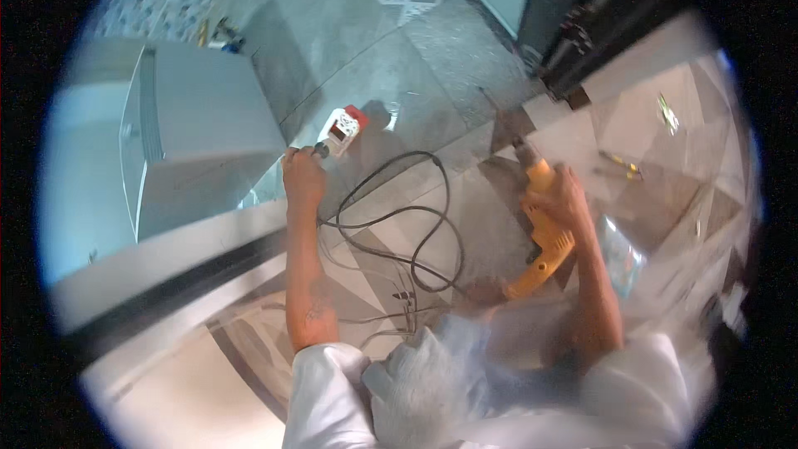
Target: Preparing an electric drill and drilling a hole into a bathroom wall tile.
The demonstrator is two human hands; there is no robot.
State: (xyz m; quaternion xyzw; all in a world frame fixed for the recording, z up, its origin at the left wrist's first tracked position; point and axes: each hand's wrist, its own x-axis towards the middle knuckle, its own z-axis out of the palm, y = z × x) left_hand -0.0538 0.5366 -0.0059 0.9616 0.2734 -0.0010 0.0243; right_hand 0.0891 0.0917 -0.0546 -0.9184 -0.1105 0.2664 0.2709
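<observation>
At the far left stands one white cabinet on the grey tiled floor. Just right of it, the left hand is closed around a plug, which meets a white and red socket block lying on the floor. One black cord loops between the forearms (its coils overlap, so the far end is lost in blur). Further right, the right hand is wrapped around one yellow power drill, its bit end pointing toward the dark door frame. Two small tools lie on the patterned floor beyond.
</observation>
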